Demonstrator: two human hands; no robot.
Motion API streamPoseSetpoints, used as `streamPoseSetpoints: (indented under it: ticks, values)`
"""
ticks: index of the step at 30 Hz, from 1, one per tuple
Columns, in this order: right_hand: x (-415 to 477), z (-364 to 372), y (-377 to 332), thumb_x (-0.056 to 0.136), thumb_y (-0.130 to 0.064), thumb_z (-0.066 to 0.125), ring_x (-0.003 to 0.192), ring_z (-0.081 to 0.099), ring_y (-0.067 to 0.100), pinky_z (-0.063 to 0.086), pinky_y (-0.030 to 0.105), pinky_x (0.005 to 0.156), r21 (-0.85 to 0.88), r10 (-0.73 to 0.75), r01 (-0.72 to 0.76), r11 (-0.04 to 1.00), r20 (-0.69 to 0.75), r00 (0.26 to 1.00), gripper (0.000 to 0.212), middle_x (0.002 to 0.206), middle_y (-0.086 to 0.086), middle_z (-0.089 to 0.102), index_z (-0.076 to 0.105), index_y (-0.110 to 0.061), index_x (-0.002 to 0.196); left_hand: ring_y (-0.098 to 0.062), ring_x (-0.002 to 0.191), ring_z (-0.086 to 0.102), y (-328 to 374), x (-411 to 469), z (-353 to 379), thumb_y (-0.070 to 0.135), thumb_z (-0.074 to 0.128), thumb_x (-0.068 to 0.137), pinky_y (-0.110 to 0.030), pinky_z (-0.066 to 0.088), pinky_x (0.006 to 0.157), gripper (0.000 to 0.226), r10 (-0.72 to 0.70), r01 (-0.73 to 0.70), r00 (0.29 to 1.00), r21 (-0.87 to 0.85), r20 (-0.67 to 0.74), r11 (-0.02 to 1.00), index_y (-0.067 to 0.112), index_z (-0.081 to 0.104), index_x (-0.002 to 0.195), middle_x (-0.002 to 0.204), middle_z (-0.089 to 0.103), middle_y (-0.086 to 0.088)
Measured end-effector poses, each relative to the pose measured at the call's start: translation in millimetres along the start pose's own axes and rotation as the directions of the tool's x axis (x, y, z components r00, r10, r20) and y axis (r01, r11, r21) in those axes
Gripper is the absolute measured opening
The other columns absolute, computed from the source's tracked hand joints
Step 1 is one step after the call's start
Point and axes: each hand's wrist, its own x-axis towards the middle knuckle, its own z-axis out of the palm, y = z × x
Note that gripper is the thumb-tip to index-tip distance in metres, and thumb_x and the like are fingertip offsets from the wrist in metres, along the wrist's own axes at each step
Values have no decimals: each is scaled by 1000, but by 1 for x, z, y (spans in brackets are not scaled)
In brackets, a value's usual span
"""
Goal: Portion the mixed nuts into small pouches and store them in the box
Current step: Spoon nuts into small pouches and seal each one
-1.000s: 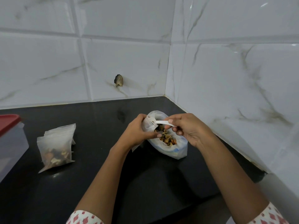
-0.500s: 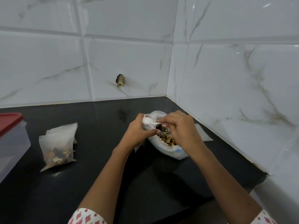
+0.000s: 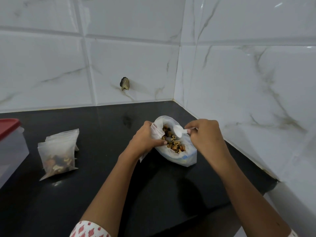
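Note:
A big clear bag of mixed nuts (image 3: 179, 156) lies open on the black counter (image 3: 102, 177) near the wall corner. My left hand (image 3: 145, 139) grips a small empty white pouch (image 3: 156, 132) against the bag's left rim. My right hand (image 3: 203, 135) pinches the handle of a white plastic spoon (image 3: 178, 130), whose bowl hovers over the nuts (image 3: 172, 141). Two filled pouches (image 3: 58, 154) lie together on the left. The clear storage box with a red lid (image 3: 10, 144) stands at the left edge, partly cut off.
White marble tiles form the back wall and right wall (image 3: 248, 82), meeting close behind the bag. A dark chip in a tile (image 3: 124, 83) shows on the back wall. The counter ends at the lower right.
My right hand has drawn back to the right and lifted, bringing the spoon's bowl out above the nuts. The left hand keeps holding the small pouch at the bag's rim.

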Motion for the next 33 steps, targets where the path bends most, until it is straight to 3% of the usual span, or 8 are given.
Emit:
streamPoseSetpoints:
  ticks: [3,6,11,15,18,23,28,33]
  values:
    - [-7,3,-3,91,-9,49,98,59,20,48,26,81,-232,3,28,972,133,991,33,115,9,62,62,-16,120,-17,106,48,-1,-1,-1,27,77,73,-40,46,94,69,-19,18,1000,10,14,1000,17,37,128,111,44,5]
    - [-5,15,-8,91,-12,47,82,50,17,38,23,69,-354,6,58,933,179,984,31,113,8,58,60,-15,119,-20,109,49,-2,-2,-2,28,77,73,-40,46,94,69,-39,39,999,46,16,998,16,36,128,113,46,2]
    - [-8,25,-12,92,-13,47,71,42,15,34,21,60,-373,7,69,925,199,980,25,94,8,50,62,-13,111,-24,113,49,-4,-3,-1,31,76,73,-40,46,93,72,-78,77,997,113,6,991,16,34,130,123,49,-3]
    - [-6,29,-15,92,-15,48,76,43,16,36,23,68,-403,26,76,912,241,970,27,91,6,42,59,-12,117,-24,113,49,-3,-4,-1,30,75,74,-39,45,92,70,-80,80,997,109,-5,991,15,35,129,124,49,-5]
    - [-8,32,-15,92,-13,48,77,45,16,36,24,68,-313,24,54,948,241,970,26,93,9,52,61,-10,114,-23,111,49,-2,-5,0,26,74,75,-39,46,92,70,-75,75,997,79,-1,994,12,33,131,123,49,-5]
    - [-13,31,-3,90,-5,47,74,50,13,38,22,66,-38,19,-16,999,73,997,27,85,5,58,69,-11,104,-18,104,48,-1,-5,1,21,74,76,-34,46,87,68,-65,65,998,-29,7,997,11,34,130,116,48,-3]
    - [-10,39,-6,91,-7,47,77,58,19,45,26,66,47,26,-30,998,74,997,26,95,13,67,71,-10,102,-14,103,47,0,-7,8,15,75,76,-27,41,81,64,-47,45,999,-176,-11,983,10,38,128,112,47,0]
    - [-7,35,3,89,-5,50,81,63,20,47,21,70,265,148,-157,951,52,988,25,98,13,70,72,-7,101,-19,109,53,-4,-4,11,13,77,74,-34,47,91,61,-76,62,996,-278,-37,959,13,40,123,120,52,-5]
